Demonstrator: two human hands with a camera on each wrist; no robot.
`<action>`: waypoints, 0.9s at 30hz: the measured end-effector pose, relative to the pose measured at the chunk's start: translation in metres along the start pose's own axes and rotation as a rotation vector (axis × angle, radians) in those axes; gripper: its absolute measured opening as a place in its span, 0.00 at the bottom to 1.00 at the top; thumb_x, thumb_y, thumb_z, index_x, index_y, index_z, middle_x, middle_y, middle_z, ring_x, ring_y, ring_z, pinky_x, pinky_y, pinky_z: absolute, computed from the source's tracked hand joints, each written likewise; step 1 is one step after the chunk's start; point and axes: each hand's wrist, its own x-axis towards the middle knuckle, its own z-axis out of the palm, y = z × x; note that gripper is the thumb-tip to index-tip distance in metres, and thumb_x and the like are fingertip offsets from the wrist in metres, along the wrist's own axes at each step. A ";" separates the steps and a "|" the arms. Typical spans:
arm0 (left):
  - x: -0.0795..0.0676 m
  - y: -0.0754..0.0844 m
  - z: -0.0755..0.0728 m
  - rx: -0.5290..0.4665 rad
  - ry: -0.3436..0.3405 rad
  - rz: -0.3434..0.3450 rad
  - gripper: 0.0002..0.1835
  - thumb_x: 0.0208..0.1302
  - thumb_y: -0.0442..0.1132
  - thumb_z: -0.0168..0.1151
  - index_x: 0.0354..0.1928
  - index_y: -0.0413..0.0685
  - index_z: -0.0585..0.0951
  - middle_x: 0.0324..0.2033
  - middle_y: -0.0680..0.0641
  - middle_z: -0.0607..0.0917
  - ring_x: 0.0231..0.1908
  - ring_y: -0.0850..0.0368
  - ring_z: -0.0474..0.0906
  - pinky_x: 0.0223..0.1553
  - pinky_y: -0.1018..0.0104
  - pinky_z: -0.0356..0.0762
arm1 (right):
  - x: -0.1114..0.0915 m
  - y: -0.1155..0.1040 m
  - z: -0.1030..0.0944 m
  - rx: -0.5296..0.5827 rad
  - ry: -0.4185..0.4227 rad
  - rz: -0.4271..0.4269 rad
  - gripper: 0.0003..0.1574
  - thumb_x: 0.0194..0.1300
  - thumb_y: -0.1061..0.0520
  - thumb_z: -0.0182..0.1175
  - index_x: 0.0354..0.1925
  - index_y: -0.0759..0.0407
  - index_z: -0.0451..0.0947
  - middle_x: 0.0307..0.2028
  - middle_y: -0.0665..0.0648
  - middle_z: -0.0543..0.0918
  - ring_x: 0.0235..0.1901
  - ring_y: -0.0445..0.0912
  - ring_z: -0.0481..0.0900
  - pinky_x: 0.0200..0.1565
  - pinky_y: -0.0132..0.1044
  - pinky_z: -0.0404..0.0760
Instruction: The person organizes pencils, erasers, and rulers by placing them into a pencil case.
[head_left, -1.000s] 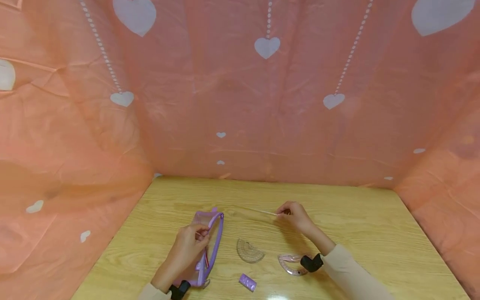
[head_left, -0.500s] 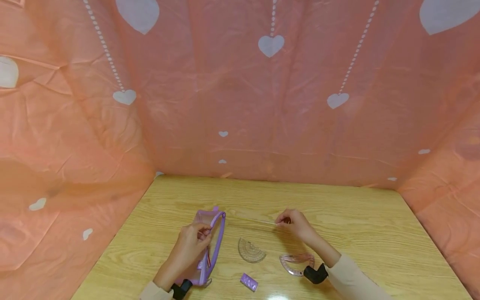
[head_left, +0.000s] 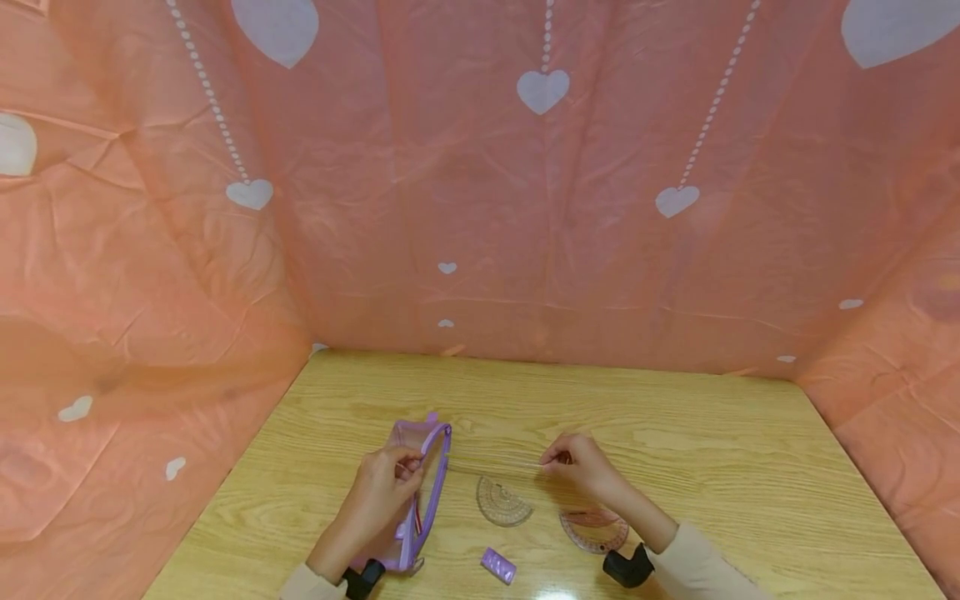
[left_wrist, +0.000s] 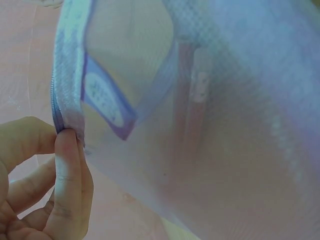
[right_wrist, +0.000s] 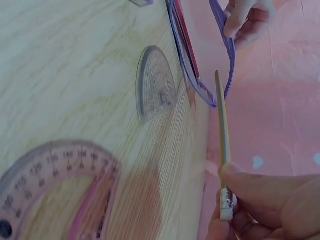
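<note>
A pencil (right_wrist: 224,127) is held above the table (head_left: 675,417), pinched near its eraser end between the thumb and fingers of the right hand (head_left: 585,465), with its far end pointed at the mouth of a purple mesh pouch (head_left: 435,492). Whether that end has passed the rim cannot be told. The pencil can be judged light and stiff, smooth enough to be rolled between the fingertips, with a tip that could be snapped by a hard knock; it is best gripped close to the eraser, so that most of its length is left free. A slim, straight shaft in yellowish and greyish tones is seen, finished with a silvery ferrule and a pale eraser.

The pouch may be expected to be soft and limp, easily sagged if released, and best taken by its firmer zip edge. There it is pinched by the left hand (head_left: 384,492), its mouth spread wide. Thin red sticks (right_wrist: 189,40) are seen inside through the opening.

Farther out, a clear protractor (head_left: 502,502) is laid just beside the pouch, a pinkish protractor (head_left: 596,546) is placed near the right wrist, and a small purple block (head_left: 498,566) is set nearer the person.
</note>
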 end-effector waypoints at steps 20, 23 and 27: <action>0.001 0.000 0.000 -0.027 -0.010 -0.012 0.09 0.52 0.20 0.67 0.38 0.30 0.84 0.26 0.51 0.82 0.25 0.65 0.79 0.26 0.76 0.80 | 0.007 -0.019 0.021 0.030 -0.074 0.160 0.03 0.62 0.69 0.65 0.31 0.70 0.84 0.29 0.53 0.81 0.28 0.35 0.71 0.29 0.29 0.74; 0.001 0.000 0.000 -0.021 -0.009 -0.013 0.09 0.53 0.20 0.67 0.38 0.30 0.84 0.26 0.51 0.82 0.25 0.65 0.79 0.26 0.76 0.80 | 0.007 -0.022 0.023 0.039 -0.079 0.157 0.03 0.62 0.69 0.66 0.31 0.71 0.84 0.28 0.53 0.81 0.28 0.35 0.71 0.29 0.29 0.75; 0.001 0.001 0.000 -0.010 -0.007 -0.011 0.09 0.53 0.21 0.66 0.38 0.30 0.84 0.26 0.51 0.83 0.25 0.65 0.78 0.26 0.75 0.80 | 0.007 -0.026 0.026 0.056 -0.088 0.173 0.03 0.62 0.68 0.66 0.32 0.71 0.84 0.29 0.53 0.81 0.27 0.35 0.72 0.29 0.29 0.75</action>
